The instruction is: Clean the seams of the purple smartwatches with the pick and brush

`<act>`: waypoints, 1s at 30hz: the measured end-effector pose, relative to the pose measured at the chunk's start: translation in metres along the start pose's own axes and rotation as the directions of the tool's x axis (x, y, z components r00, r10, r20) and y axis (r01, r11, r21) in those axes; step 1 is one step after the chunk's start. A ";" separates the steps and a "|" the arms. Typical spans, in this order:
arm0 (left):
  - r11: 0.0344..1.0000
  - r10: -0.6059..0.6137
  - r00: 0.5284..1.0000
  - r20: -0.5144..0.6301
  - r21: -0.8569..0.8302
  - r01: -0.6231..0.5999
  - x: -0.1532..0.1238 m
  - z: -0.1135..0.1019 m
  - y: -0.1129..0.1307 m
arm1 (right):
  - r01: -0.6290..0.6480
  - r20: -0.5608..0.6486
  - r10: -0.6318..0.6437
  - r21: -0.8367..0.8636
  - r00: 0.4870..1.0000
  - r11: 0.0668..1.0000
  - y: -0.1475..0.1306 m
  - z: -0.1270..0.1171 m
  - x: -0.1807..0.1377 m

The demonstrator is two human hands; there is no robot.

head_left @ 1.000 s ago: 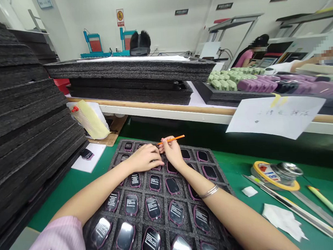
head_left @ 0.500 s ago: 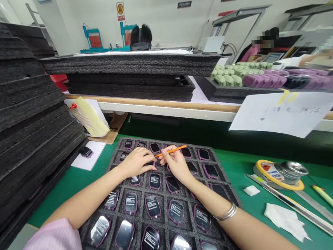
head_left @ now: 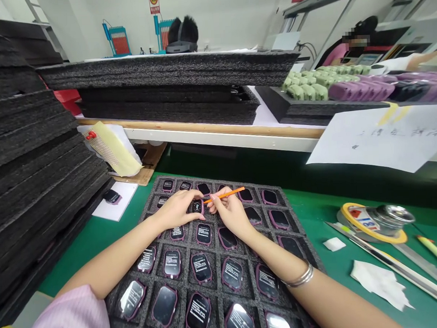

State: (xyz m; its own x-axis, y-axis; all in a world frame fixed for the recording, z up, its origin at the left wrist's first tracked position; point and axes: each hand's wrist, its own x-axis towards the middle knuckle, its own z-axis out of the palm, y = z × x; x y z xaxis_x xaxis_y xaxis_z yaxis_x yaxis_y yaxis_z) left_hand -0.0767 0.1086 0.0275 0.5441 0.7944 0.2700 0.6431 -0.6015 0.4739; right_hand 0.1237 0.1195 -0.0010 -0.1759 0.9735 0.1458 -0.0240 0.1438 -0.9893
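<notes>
Charcoal foam tray (head_left: 155,185) sits on a green mat-covered tabletop (head_left: 313,203), with purple-rimmed smartwatches (head_left: 203,234) bedded in rows in its cut-out cells. Toward the far rows, the left hand (head_left: 176,209) lies with its fingers extended, their tips on or just over one watch (head_left: 197,207); whether that grip has real hold of it or only steadies it cannot be told. The right hand (head_left: 232,215) pinches a thin orange stick (head_left: 226,195) between thumb and forefinger, its lower end pointing at that same watch. Each watch looks light and stiff, but the glossy black face seems slippery and easily scratched, so the purple rim looks the safer place to take hold, though the snug cells leave fingers little room. The fingers hide much of that watch, the stick's tip is hard to make out, and the small print on the faces is unreadable. Stacked black foam sheets (head_left: 42,141) rise on the left; a tape roll (head_left: 371,223) and a steel ruler (head_left: 423,267) lie on the right.
</notes>
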 end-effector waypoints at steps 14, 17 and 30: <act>0.997 0.071 0.997 -0.037 0.016 -0.070 0.002 -0.002 -0.001 | 0.024 0.006 -0.024 -0.033 1.000 0.999 -0.003 0.000 -0.001; 0.989 0.144 0.989 -0.019 0.036 -0.144 0.002 -0.006 0.012 | 0.035 -0.016 -0.035 -0.009 0.999 0.999 -0.009 -0.001 0.000; 0.983 0.148 0.983 0.107 0.092 -0.158 -0.043 -0.002 0.045 | -0.035 0.068 0.027 0.118 0.997 0.992 -0.025 0.001 -0.033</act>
State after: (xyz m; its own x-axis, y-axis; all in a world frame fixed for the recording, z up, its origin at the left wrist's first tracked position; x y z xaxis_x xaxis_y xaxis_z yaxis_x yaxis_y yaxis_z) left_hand -0.0723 0.0479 0.0389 0.6876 0.6832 0.2459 0.5961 -0.7245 0.3462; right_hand 0.1292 0.0841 0.0188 -0.2435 0.9627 0.1181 -0.1336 0.0874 -0.9872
